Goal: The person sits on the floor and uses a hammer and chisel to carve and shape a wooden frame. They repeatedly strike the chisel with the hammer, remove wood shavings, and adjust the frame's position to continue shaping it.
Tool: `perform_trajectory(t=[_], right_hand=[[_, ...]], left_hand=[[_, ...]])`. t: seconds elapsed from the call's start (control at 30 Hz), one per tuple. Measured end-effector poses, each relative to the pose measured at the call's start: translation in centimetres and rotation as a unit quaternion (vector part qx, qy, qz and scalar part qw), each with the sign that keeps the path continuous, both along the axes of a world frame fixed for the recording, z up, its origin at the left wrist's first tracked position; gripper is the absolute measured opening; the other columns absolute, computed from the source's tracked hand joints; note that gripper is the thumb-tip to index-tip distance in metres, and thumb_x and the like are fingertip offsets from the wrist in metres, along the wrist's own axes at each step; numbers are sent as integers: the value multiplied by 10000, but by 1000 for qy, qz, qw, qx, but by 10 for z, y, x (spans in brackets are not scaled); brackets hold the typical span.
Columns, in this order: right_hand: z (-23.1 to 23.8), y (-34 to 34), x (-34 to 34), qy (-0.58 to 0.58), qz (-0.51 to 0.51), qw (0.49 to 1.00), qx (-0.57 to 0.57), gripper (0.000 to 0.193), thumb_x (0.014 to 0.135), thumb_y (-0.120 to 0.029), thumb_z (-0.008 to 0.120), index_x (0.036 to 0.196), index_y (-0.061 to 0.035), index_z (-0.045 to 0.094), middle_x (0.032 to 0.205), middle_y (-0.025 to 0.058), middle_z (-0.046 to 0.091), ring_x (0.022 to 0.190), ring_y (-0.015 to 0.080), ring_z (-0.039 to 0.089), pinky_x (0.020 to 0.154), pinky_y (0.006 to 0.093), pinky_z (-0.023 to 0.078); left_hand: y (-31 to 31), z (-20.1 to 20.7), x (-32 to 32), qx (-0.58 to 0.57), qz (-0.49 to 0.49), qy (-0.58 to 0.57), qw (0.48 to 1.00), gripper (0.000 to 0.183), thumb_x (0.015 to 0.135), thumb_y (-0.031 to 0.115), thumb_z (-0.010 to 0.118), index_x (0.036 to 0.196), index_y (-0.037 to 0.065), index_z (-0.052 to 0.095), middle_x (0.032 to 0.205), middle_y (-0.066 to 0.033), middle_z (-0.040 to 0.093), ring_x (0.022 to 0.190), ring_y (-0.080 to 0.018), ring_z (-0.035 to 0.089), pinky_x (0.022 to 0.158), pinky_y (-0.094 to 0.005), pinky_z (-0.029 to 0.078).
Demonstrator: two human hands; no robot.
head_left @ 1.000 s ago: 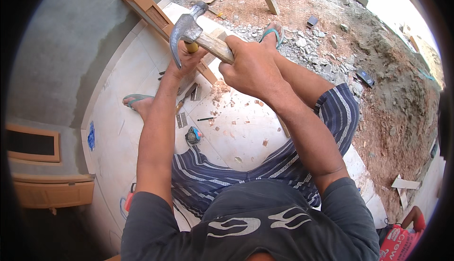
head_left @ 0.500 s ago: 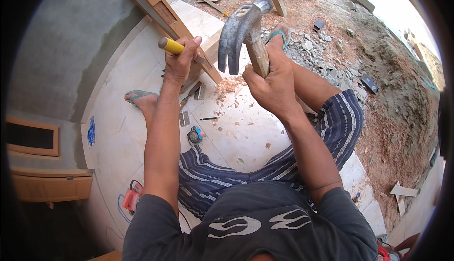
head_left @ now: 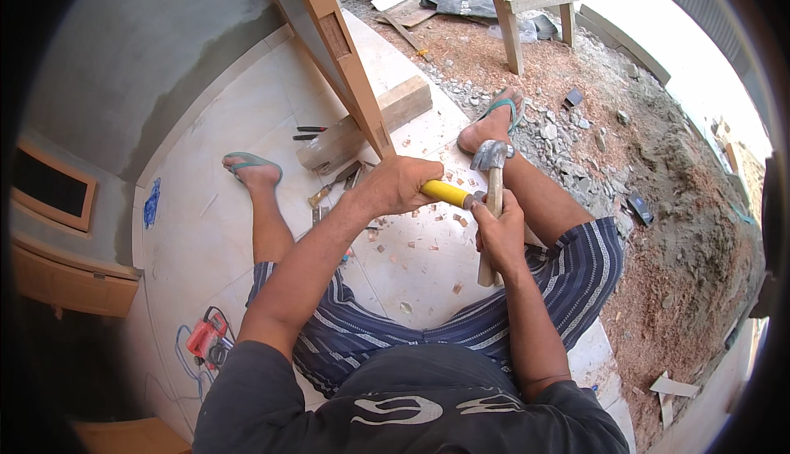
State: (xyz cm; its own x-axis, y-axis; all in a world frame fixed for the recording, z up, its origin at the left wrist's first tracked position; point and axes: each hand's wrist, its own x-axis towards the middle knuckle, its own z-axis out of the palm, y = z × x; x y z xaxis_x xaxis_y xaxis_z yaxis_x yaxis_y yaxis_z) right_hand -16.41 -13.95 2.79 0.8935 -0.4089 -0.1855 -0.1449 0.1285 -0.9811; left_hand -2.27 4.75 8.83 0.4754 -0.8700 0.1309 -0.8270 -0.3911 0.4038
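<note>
My left hand [head_left: 401, 184] is closed around a chisel with a yellow handle [head_left: 447, 192]; its blade is hidden. The butt of that handle meets the hammer's shaft at my right hand [head_left: 504, 233]. This right hand grips the wooden handle of a claw hammer [head_left: 495, 181], its metal head upward. Just beyond my left hand stands a brown wooden door panel [head_left: 362, 96] on its edge, with a rectangular recess cut into its upper part. It leans by a squared timber block [head_left: 403, 107]. Wood chips lie scattered on the tiles between my legs.
Hand tools, among them one with a wooden handle [head_left: 319, 196], lie by the block. A red power tool [head_left: 206, 337] with a blue cord rests at left. Rubble and soil [head_left: 683, 232] spread along the right. A wooden trestle [head_left: 539, 2] stands at the far side.
My left hand has moved right and nearer with the chisel, away from the panel. The hammer has come down, and my two hands are now close together.
</note>
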Motion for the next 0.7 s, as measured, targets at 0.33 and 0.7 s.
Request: perform_trajectory(t=[0.33, 0.7], right_hand=[[-22, -15, -36, 15, -21, 994, 101, 195, 915, -32, 698, 1041, 13, 556, 710, 41, 567, 466, 107, 524, 388, 277, 438], [-38, 21, -56, 158, 67, 952, 255, 426, 915, 15, 622, 1289, -11, 420, 762, 61, 534, 496, 118, 498, 408, 290, 438]], left_hand=[[-16, -49, 8, 72, -63, -130, 987, 161, 821, 142, 745, 933, 145, 629, 878, -11, 666, 941, -235, 674, 837, -424, 467], [-27, -71, 11, 173, -29, -169, 970, 80, 897, 126, 647, 890, 157, 720, 892, -46, 727, 959, -225, 699, 868, -443, 445]])
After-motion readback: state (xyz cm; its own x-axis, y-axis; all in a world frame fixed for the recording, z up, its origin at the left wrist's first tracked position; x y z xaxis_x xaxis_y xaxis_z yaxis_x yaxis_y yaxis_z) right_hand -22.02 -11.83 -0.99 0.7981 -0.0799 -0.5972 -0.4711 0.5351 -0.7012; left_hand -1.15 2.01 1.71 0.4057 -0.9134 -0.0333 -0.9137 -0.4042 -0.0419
